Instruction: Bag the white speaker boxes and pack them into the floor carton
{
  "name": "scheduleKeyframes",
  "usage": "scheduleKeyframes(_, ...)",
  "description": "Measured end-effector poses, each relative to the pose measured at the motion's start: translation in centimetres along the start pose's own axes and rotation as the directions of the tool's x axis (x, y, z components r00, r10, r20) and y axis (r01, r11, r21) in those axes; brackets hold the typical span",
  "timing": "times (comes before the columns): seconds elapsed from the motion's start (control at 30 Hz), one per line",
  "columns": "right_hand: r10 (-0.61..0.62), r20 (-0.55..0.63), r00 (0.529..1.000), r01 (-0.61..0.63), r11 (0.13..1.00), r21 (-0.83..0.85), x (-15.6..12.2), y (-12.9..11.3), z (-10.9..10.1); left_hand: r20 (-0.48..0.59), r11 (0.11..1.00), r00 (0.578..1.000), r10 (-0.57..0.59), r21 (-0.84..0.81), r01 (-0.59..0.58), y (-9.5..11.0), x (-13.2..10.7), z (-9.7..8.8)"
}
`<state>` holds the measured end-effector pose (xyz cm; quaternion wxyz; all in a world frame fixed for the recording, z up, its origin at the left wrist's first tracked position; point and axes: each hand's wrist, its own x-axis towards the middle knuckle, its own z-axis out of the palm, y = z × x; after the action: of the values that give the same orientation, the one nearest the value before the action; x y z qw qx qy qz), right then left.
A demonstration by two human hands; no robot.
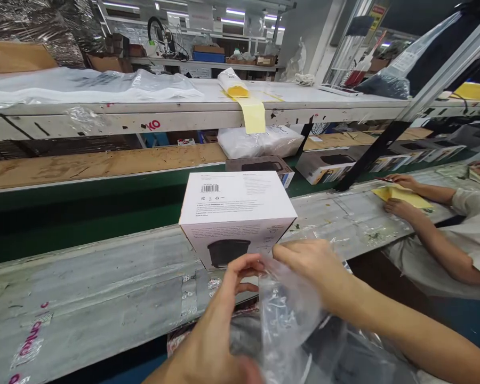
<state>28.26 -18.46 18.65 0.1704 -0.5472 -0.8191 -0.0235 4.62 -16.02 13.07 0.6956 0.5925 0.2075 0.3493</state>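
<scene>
A clear plastic bag hangs in front of me, with its upper edge between my two hands. The fingers of my left hand are curled against the bag's left edge, thumb low and blurred. My right hand pinches the bag's top edge a little further right. Something dark shows through the lower part of the bag; I cannot make out what it is. Just beyond my hands a white printed box stands on the worktable, its barcode face up and a dark product picture on the side toward me.
A green conveyor belt runs behind the worktable, carrying several boxes. Above it is a white shelf with a roll of yellow labels. At right, a co-worker's hands hold a yellow sheet beside a slanted metal post.
</scene>
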Motion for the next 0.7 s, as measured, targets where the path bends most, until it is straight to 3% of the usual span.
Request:
scheduleKeyframes(0.1, 0.010, -0.063, 0.998, -0.012, 1.000, -0.025, -0.1, -0.7, 0.2, -0.125, 0.963, 0.989, 0.073, 0.267, -0.037, -1.5, 0.9, 1.6)
scheduleKeyframes(0.17, 0.058, 0.004, 0.998, -0.058, 0.989, 0.133, -0.3, -0.5, -0.7, -0.197, 0.954, 0.975, 0.102, 0.297, -0.040, -2.0, 1.3, 1.4)
scheduleKeyframes(0.3, 0.109, 0.289, 0.951, -0.234, 0.867, 0.441, -0.7, 1.6, -3.7, -0.312, 0.983, 0.950, 0.005, 0.174, 0.052, -2.2, 1.4, -1.4)
scheduleKeyframes(0.43, 0.193, 0.393, 0.899, -0.384, 0.779, 0.496, -1.1, 3.3, -4.6, -0.551, 0.993, 0.826, -0.116, -0.046, 0.108, -2.6, 0.7, -3.5)
scheduleKeyframes(0.5, 0.173, 0.403, 0.899, -0.378, 0.771, 0.512, -1.2, 3.4, -3.9, -0.608, 0.982, 0.775, -0.170, -0.173, 0.079, -2.8, 0.6, -3.5)
scheduleKeyframes(0.63, 0.006, 0.351, 0.936, -0.214, 0.802, 0.558, -0.8, 2.8, -2.6, -0.570, 0.947, 0.808, -0.150, -0.317, -0.048, -2.6, 0.8, -3.0)
scheduleKeyframes(0.7, 0.011, 0.318, 0.948, -0.202, 0.792, 0.576, -0.6, 2.6, -2.4, -0.550, 0.955, 0.821, -0.150, -0.295, -0.023, -2.4, 0.8, -3.1)
